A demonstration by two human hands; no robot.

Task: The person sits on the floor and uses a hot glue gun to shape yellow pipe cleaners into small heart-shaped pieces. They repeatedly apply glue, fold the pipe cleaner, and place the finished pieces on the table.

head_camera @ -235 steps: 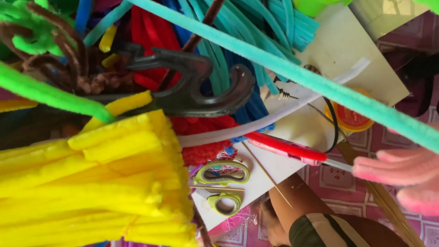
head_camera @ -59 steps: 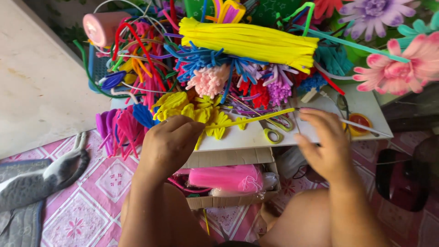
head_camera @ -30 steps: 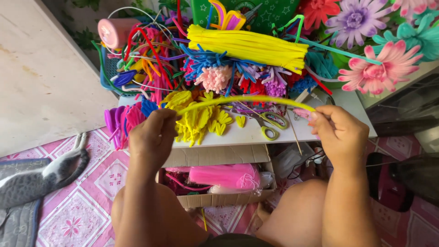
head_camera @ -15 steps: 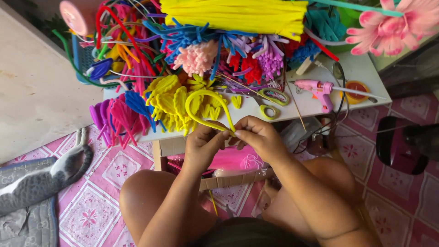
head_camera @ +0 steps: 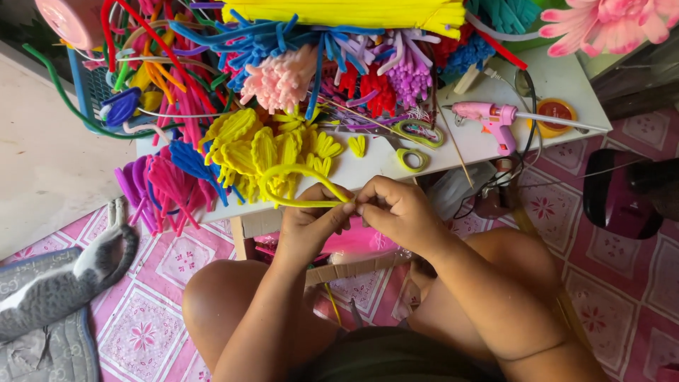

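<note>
Seen from the head camera: left hand (head_camera: 305, 225) and right hand (head_camera: 393, 209), fingertips pinched shut together on one fuzzy yellow pipe cleaner (head_camera: 293, 185), bent into a loop lying roughly level, closed end toward the left, over the near edge of the white table (head_camera: 566, 85). Beyond: one pink glue gun (head_camera: 488, 117), one green-handled scissors (head_camera: 410, 141), a pile of looped yellow petals (head_camera: 247, 148). At left on the floor, one grey-and-white cat (head_camera: 56, 283).

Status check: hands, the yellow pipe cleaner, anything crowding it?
Left hand and right hand both pinching yellow pipe cleaner, bent into a loop. Finished yellow petals right behind it; scissors beside, apart.
</note>
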